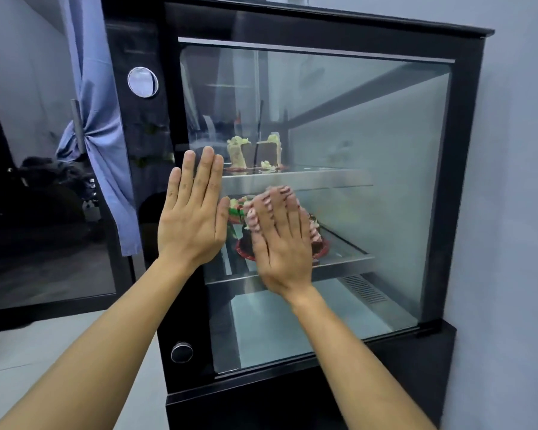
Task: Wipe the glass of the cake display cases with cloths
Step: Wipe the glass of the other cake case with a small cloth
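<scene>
- Both hands lie flat against the glass (354, 156) of the display case (323, 20), fingers straight and together, pointing up; neither one grasps anything.
- Left hand (193, 212) presses at the pane's left edge, its palm partly over the black frame (168, 119) there, about halfway up; the fingertips reach level with the upper shelf (292, 176).
- Right hand (280, 243) sits just beside it, slightly lower and further in from that edge, in front of the decorated cake (319, 240) on the lower shelf (348, 259); its outline is blurred, so I judge it may be moving, though I cannot tell which way.
- No cloth shows anywhere, in either hand or on the case; wiping proper looks not yet begun, or at least is not under way with the tool the task names.
- Glass appears fairly even, with reflections but no wipe tracks or wet streaks that I can make out; how clean it already is cannot be told.
- Cake slices (255, 152) stand on the upper shelf, behind the pane and above the right hand, near its left side.
- Left to do, in my judgement: fetch cloths, then cover the whole pane from top edge to bottom edge; any further cases are out of view.
</scene>
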The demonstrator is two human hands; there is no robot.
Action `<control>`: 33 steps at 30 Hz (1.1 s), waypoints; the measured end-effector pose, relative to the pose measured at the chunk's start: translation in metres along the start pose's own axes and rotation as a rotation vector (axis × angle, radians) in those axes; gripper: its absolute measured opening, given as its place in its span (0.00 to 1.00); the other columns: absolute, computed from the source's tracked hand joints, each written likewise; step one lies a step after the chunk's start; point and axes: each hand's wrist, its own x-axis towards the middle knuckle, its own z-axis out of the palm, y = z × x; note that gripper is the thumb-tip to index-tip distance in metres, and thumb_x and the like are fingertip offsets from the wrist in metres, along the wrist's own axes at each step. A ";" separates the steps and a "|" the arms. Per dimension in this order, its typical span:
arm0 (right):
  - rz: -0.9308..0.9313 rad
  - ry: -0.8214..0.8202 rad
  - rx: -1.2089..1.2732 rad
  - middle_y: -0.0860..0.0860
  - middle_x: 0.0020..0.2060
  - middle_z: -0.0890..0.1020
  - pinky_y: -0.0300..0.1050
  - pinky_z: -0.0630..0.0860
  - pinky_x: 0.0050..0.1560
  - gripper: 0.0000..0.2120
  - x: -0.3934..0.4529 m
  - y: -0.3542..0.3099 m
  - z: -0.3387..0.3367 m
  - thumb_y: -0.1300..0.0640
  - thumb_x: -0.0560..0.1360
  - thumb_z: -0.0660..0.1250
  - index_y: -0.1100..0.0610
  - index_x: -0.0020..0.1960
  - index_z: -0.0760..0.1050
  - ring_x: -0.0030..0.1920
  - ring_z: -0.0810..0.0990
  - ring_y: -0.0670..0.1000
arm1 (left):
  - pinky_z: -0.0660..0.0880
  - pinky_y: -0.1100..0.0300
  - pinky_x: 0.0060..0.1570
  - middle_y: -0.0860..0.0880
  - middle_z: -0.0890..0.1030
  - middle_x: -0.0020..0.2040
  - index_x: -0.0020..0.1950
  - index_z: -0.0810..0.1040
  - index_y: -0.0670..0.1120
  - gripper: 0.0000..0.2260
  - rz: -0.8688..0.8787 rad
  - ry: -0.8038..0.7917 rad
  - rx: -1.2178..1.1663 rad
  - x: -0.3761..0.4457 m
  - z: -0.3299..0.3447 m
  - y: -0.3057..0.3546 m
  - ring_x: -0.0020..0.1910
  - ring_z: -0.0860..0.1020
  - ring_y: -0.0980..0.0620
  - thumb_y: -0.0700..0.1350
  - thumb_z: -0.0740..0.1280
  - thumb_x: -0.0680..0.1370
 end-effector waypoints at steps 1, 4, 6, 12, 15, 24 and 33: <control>-0.070 -0.011 0.003 0.55 0.82 0.59 0.58 0.50 0.82 0.26 -0.003 0.012 -0.004 0.51 0.85 0.55 0.55 0.82 0.61 0.83 0.54 0.58 | 0.45 0.46 0.83 0.43 0.52 0.85 0.85 0.52 0.41 0.27 0.024 -0.006 -0.029 -0.001 -0.002 -0.004 0.84 0.46 0.43 0.50 0.50 0.87; 0.185 0.149 -0.002 0.52 0.81 0.63 0.63 0.54 0.81 0.23 -0.007 0.109 -0.031 0.50 0.87 0.49 0.55 0.81 0.62 0.81 0.61 0.57 | 0.49 0.46 0.83 0.44 0.54 0.85 0.85 0.54 0.43 0.27 0.184 -0.033 -0.023 0.003 -0.014 -0.032 0.84 0.50 0.43 0.49 0.53 0.86; 0.641 0.241 0.010 0.64 0.76 0.67 0.67 0.55 0.79 0.22 -0.004 0.177 -0.064 0.54 0.88 0.49 0.66 0.77 0.64 0.78 0.64 0.65 | 0.52 0.46 0.82 0.46 0.55 0.85 0.85 0.55 0.45 0.26 0.359 -0.073 0.025 0.012 -0.023 -0.059 0.84 0.52 0.44 0.49 0.53 0.86; 0.955 0.231 0.051 0.62 0.83 0.49 0.57 0.43 0.81 0.29 0.006 0.117 -0.043 0.53 0.86 0.47 0.63 0.83 0.48 0.83 0.45 0.63 | 0.50 0.41 0.82 0.45 0.53 0.85 0.85 0.54 0.49 0.28 0.401 -0.073 0.105 0.019 -0.025 -0.070 0.84 0.50 0.41 0.49 0.54 0.85; 0.573 0.193 0.049 0.56 0.84 0.47 0.58 0.42 0.82 0.29 0.005 -0.007 0.004 0.48 0.86 0.45 0.57 0.84 0.46 0.84 0.45 0.61 | 0.49 0.42 0.82 0.45 0.53 0.85 0.86 0.53 0.49 0.28 0.392 -0.089 0.101 0.018 -0.027 -0.074 0.84 0.50 0.42 0.49 0.54 0.86; -0.592 -0.300 -0.011 0.51 0.82 0.62 0.53 0.49 0.83 0.27 -0.085 -0.088 0.049 0.48 0.83 0.60 0.49 0.81 0.64 0.83 0.54 0.54 | 0.53 0.44 0.82 0.46 0.54 0.85 0.85 0.53 0.52 0.26 0.645 -0.168 0.137 0.043 -0.042 -0.106 0.84 0.52 0.43 0.52 0.51 0.87; -0.399 -0.174 -0.022 0.58 0.83 0.56 0.58 0.46 0.83 0.29 -0.021 -0.085 0.044 0.50 0.84 0.59 0.56 0.83 0.59 0.83 0.51 0.59 | 0.49 0.42 0.82 0.47 0.49 0.86 0.85 0.52 0.58 0.24 0.721 -0.184 0.202 0.094 -0.055 -0.122 0.84 0.47 0.41 0.57 0.45 0.87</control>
